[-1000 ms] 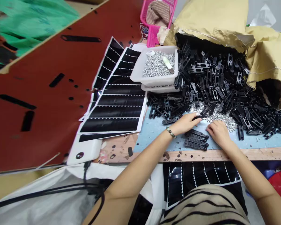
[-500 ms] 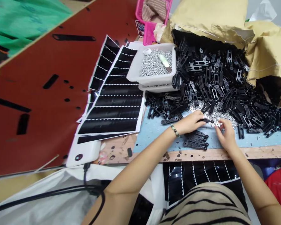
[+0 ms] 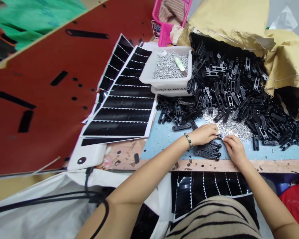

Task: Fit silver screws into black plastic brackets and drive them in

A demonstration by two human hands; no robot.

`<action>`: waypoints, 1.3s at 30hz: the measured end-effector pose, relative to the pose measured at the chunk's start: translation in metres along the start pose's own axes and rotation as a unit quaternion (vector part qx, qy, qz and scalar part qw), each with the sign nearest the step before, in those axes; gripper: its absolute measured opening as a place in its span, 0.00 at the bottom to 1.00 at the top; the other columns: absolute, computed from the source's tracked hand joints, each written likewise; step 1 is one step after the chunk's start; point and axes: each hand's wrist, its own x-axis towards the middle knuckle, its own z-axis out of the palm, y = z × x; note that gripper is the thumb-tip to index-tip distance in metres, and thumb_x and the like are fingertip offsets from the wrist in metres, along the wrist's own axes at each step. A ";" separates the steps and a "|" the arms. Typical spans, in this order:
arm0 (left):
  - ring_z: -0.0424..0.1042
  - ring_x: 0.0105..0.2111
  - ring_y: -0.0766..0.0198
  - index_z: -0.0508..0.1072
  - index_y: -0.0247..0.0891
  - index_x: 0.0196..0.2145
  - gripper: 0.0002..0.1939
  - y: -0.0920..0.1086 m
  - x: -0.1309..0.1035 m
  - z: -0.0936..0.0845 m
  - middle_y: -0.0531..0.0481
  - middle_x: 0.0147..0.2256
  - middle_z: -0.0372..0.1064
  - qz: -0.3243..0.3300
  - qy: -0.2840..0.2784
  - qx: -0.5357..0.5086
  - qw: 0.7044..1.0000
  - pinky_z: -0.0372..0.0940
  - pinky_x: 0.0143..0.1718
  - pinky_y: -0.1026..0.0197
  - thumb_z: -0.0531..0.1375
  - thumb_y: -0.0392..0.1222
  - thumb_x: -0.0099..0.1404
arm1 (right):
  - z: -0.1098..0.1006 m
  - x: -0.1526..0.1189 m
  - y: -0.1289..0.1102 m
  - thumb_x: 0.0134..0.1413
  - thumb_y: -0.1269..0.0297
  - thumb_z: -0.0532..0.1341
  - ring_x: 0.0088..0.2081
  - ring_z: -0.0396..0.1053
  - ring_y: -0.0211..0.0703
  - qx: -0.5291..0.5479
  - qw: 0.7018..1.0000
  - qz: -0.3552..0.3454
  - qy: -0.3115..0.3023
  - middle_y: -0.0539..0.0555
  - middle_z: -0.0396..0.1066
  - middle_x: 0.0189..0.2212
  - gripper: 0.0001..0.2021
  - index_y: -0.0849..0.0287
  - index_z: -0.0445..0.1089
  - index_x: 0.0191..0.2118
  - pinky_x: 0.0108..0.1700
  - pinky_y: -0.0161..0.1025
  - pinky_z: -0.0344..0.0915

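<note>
Locate the black part (image 3: 219, 136) low over the blue mat (image 3: 159, 139), near the front edge of the table (image 3: 266, 164), mostly covered by fingers. Note the left hand (image 3: 204, 133) closed on it from the left, probably to keep it steady. Note the right hand (image 3: 235, 149) with fingertips drawn together at the right end of the same part, apparently pinching it; cannot tell, at this size, whether gripping anything smaller as well.

Observe the black arms (image 3: 206, 153) beside the left hand, toward the front edge of the mat, lying close together with round ends to the right: probably aligned to stay grouped. Find the metal pieces (image 3: 239, 128) spread just behind both hands, likely for picking without a long reach.

Continue toward the back edge to the black heap (image 3: 233, 84), spread from the open mouth of a paper sack (image 3: 229, 20), apparently laid over for easy access. See the white tub (image 3: 147, 74) left of the heap, holding screws (image 3: 164, 68) and a pale-handled knife (image 3: 180, 64), and stacked on a second tub (image 3: 170, 92), presumably to save space. Farther left, see the overlapping sheets (image 3: 124, 114), apparently kept off the mat
</note>
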 end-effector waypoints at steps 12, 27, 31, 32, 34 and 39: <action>0.64 0.49 0.57 0.69 0.41 0.51 0.16 0.010 -0.024 0.005 0.45 0.47 0.67 -0.037 0.069 -0.016 0.997 0.57 0.54 0.53 0.48 0.43 0.71 | 0.007 -0.027 -0.044 0.55 0.55 0.60 0.46 0.63 0.53 -0.086 0.994 -0.040 -0.062 0.61 0.67 0.45 0.17 0.57 0.68 0.48 0.48 0.51 0.62; 0.65 0.45 0.54 0.70 0.40 0.44 0.11 0.045 0.031 0.010 0.45 0.41 0.70 -0.020 0.140 0.120 0.983 0.56 0.48 0.49 0.51 0.38 0.69 | -0.047 0.023 0.030 0.60 0.61 0.54 0.42 0.63 0.54 -0.245 0.958 0.142 0.034 0.62 0.69 0.40 0.14 0.62 0.68 0.48 0.44 0.48 0.60; 0.65 0.42 0.50 0.72 0.36 0.34 0.10 0.053 0.078 0.024 0.41 0.36 0.70 -0.037 0.156 0.123 0.979 0.53 0.45 0.45 0.50 0.35 0.68 | -0.045 0.033 0.040 0.61 0.65 0.53 0.38 0.64 0.49 -0.235 0.963 0.133 0.008 0.58 0.71 0.34 0.11 0.60 0.71 0.39 0.43 0.44 0.59; 0.65 0.41 0.51 0.71 0.36 0.33 0.10 0.053 0.083 0.026 0.41 0.36 0.70 -0.041 0.163 0.117 0.979 0.53 0.45 0.45 0.51 0.34 0.68 | -0.045 0.033 0.042 0.61 0.65 0.52 0.38 0.64 0.49 -0.219 0.967 0.128 0.016 0.58 0.71 0.34 0.11 0.60 0.71 0.39 0.43 0.44 0.60; 0.65 0.41 0.51 0.71 0.36 0.31 0.10 0.052 0.088 0.028 0.41 0.36 0.70 -0.046 0.177 0.097 0.978 0.53 0.45 0.45 0.52 0.34 0.67 | -0.047 0.031 0.046 0.61 0.65 0.52 0.39 0.64 0.49 -0.177 0.976 0.123 0.041 0.59 0.71 0.35 0.12 0.60 0.72 0.39 0.44 0.45 0.61; 0.67 0.43 0.53 0.73 0.37 0.34 0.06 0.046 0.082 0.019 0.44 0.38 0.71 -0.063 0.209 -0.002 0.976 0.59 0.46 0.51 0.56 0.35 0.66 | -0.051 0.025 0.051 0.61 0.65 0.51 0.39 0.68 0.47 -0.064 0.985 0.118 0.104 0.59 0.72 0.36 0.14 0.61 0.72 0.42 0.45 0.44 0.64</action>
